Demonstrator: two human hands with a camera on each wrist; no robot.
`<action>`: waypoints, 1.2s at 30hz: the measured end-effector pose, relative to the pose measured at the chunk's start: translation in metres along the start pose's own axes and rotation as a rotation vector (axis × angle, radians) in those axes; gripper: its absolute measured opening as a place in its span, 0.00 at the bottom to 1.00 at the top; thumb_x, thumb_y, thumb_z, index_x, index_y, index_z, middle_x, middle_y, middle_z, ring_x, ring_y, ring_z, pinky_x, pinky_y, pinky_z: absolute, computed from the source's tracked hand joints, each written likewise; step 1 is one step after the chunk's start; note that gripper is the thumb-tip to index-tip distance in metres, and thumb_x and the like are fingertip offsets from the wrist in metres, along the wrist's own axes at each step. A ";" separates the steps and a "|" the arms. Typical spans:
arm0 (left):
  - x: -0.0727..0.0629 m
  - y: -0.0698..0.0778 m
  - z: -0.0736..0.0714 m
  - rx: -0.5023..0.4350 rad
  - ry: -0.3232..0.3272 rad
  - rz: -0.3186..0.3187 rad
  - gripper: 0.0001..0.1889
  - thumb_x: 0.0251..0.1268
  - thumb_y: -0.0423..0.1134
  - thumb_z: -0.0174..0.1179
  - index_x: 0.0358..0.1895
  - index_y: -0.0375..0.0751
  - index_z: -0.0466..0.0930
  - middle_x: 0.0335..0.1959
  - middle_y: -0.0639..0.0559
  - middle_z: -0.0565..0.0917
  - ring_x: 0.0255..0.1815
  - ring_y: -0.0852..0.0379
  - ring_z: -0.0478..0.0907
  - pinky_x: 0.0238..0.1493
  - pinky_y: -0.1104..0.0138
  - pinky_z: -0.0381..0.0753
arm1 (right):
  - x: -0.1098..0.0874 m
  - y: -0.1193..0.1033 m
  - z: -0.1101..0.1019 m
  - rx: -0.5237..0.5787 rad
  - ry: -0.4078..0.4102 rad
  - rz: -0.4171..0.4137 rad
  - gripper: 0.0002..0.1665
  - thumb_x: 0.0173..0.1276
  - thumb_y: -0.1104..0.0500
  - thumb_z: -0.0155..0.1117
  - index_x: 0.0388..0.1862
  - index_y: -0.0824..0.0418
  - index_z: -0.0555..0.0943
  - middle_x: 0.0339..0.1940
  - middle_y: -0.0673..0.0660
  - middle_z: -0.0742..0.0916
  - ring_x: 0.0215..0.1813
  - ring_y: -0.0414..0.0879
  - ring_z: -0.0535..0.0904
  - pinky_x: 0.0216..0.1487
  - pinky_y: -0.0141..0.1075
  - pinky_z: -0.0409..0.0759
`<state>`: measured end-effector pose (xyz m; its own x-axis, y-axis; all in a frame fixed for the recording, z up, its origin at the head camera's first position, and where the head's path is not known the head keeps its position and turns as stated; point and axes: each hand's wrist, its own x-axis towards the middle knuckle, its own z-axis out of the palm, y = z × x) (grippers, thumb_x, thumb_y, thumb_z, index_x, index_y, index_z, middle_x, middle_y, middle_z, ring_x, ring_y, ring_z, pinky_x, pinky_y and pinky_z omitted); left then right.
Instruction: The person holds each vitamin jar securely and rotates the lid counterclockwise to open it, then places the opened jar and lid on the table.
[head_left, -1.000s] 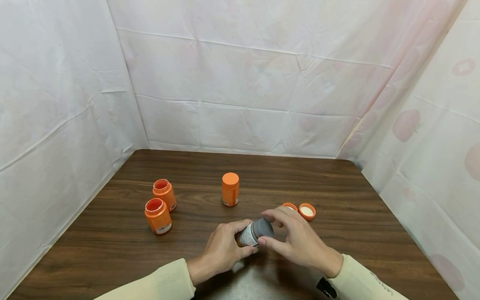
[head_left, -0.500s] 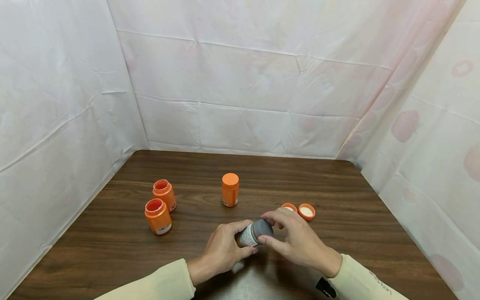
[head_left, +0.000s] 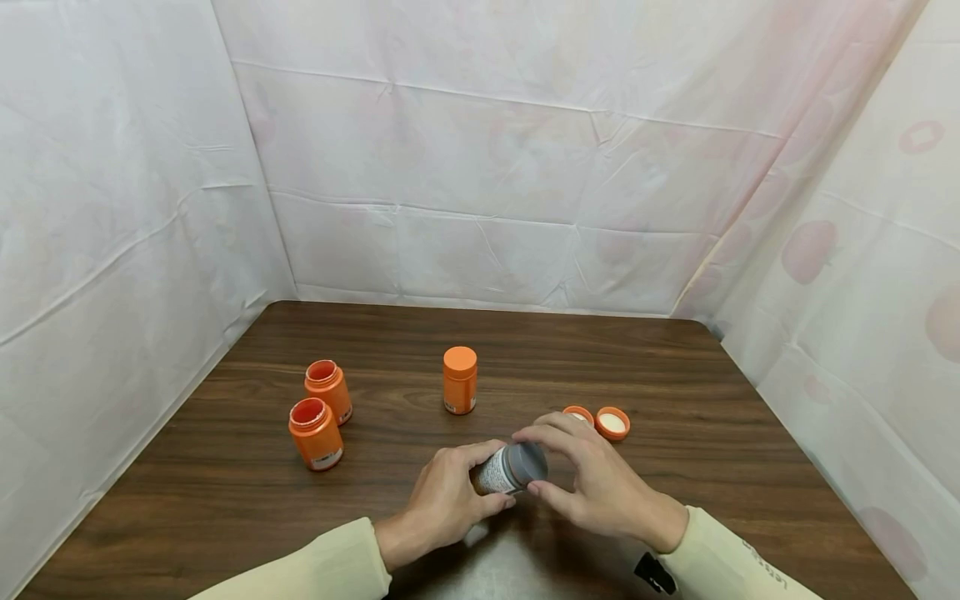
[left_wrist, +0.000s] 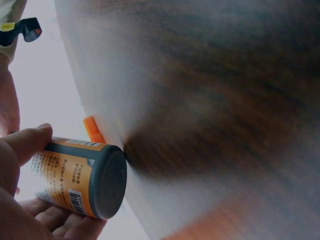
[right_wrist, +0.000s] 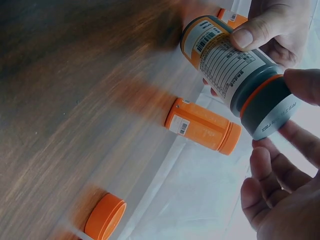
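A grey bottle [head_left: 497, 473] with a white-and-orange printed label is tilted above the table, its lid end toward the right. My left hand [head_left: 446, 496] grips it around the body, thumb on one side and fingers on the other. My right hand [head_left: 600, 479] has its thumb and fingertips around the grey lid [right_wrist: 269, 112], pinching it at the rim. The lid sits on the bottle, with an orange ring showing under it in the right wrist view. The left wrist view shows the bottle's dark base [left_wrist: 109, 182] and barcode.
Two lidless orange bottles [head_left: 317, 437] stand at the left of the brown table [head_left: 375, 333]. A capped orange bottle [head_left: 460, 382] stands behind the hands. Two orange lids [head_left: 613, 423] lie beyond the right hand, one partly hidden. White sheets [head_left: 487, 150] surround the table.
My right hand's fingers have shifted around the lid, the thumb slightly to the right and the index finger to the left. The left hand and the bottle stay put.
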<state>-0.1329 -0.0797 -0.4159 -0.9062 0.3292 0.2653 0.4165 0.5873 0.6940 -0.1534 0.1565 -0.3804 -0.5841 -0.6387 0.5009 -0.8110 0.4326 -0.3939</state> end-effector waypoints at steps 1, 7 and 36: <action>0.000 0.000 0.000 0.000 0.000 -0.001 0.28 0.51 0.43 0.81 0.58 0.60 0.84 0.46 0.64 0.86 0.39 0.67 0.80 0.39 0.68 0.79 | 0.000 0.000 0.000 0.000 -0.005 -0.004 0.34 0.57 0.61 0.79 0.64 0.49 0.80 0.58 0.45 0.81 0.58 0.41 0.76 0.56 0.42 0.77; 0.000 0.000 0.000 0.000 -0.004 -0.008 0.30 0.52 0.43 0.81 0.61 0.57 0.84 0.49 0.63 0.86 0.41 0.67 0.81 0.42 0.66 0.80 | 0.000 0.001 -0.001 0.025 -0.010 -0.044 0.38 0.52 0.69 0.77 0.63 0.50 0.80 0.60 0.48 0.80 0.58 0.43 0.75 0.57 0.44 0.75; 0.001 0.001 0.000 -0.019 0.000 -0.021 0.28 0.51 0.42 0.81 0.58 0.62 0.84 0.46 0.64 0.86 0.38 0.67 0.80 0.38 0.69 0.78 | -0.001 -0.003 0.005 -0.048 0.071 0.161 0.30 0.62 0.37 0.76 0.59 0.46 0.81 0.49 0.40 0.83 0.47 0.40 0.79 0.46 0.35 0.79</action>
<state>-0.1330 -0.0792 -0.4147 -0.9145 0.3175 0.2506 0.3964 0.5799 0.7118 -0.1503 0.1530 -0.3839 -0.7064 -0.5129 0.4877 -0.7062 0.5567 -0.4375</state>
